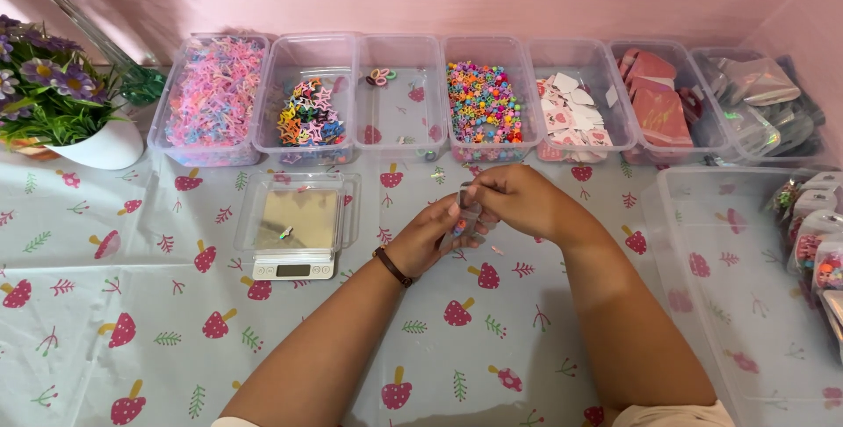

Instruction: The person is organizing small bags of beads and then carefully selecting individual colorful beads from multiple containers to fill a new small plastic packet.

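- Your left hand (430, 236) pinches the lower end of the small clear bag (465, 214), held just above the tabletop (351, 348).
- Your right hand (514, 199) grips its top (long axis near upright).
- Scale (294, 232) lies left; bins (399, 93) beyond.

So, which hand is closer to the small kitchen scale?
Left. The left hand is just right of the scale; the right hand is farther right, beyond the left one. Both hold a small clear bag.
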